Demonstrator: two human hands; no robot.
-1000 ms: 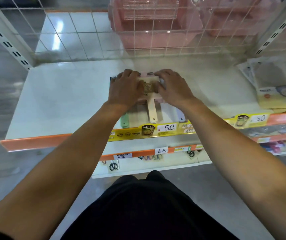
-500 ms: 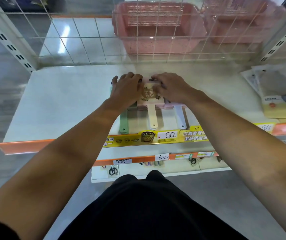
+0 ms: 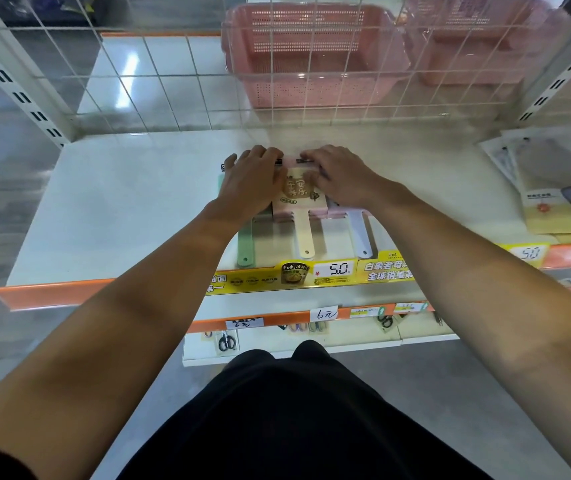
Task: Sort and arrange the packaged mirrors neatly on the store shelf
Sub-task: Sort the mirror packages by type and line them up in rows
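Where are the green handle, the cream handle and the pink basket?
green handle (image 3: 245, 245), head view, middle of the handle
cream handle (image 3: 304, 235), head view, middle of the handle
pink basket (image 3: 315, 83), head view, front wall

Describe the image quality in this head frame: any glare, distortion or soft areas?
Head view: wide-angle bending bows the shelf edge and upright; a bright glare streak sits on the tiled floor behind the wire grid; the packets at right look soft and hazy; the left hand, right hand and mirror label are evenly lit and fairly sharp.
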